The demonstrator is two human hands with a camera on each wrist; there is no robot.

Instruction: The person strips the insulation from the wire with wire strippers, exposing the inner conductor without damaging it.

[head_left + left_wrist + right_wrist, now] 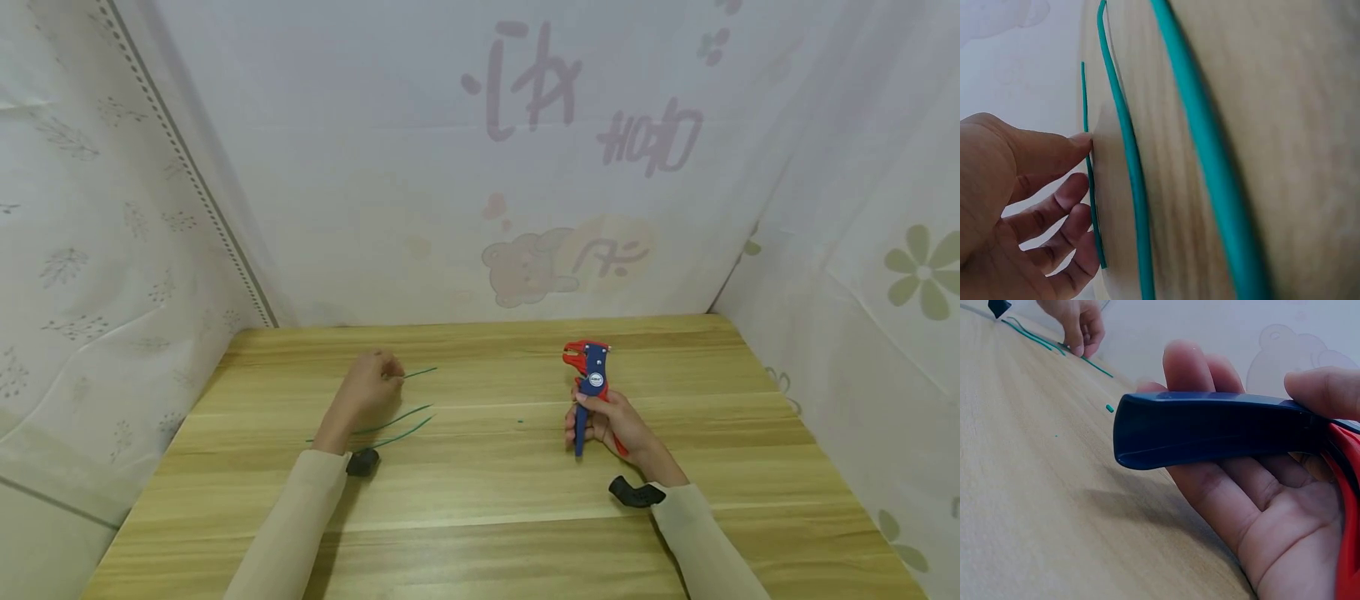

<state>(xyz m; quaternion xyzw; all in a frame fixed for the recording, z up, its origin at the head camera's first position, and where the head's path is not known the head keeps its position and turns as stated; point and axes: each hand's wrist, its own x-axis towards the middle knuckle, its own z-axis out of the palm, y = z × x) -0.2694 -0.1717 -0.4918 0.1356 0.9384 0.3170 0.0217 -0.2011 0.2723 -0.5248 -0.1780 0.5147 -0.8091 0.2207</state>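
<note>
Over the left part of the table, my left hand (369, 385) pinches a thin green wire (422, 372) between thumb and forefinger. In the left wrist view the wire (1084, 94) runs past the thumb tip, the other fingers loosely bent behind it. Two more green wires, a middle one (1129, 134) and a nearer one (1200, 134), lie on the wood beside it. At the right, my right hand (626, 425) holds a red and blue wire stripper (596, 362), its head pointing away from me. The right wrist view shows the blue handle (1210, 428) between thumb and fingers.
A tiny green piece (520, 422) lies on the wooden table (480, 492) between the hands. Patterned cloth (375, 208) hangs behind the table and on both sides. A black wrist mount sits at the left cuff (363, 462) and another at the right cuff (675, 500).
</note>
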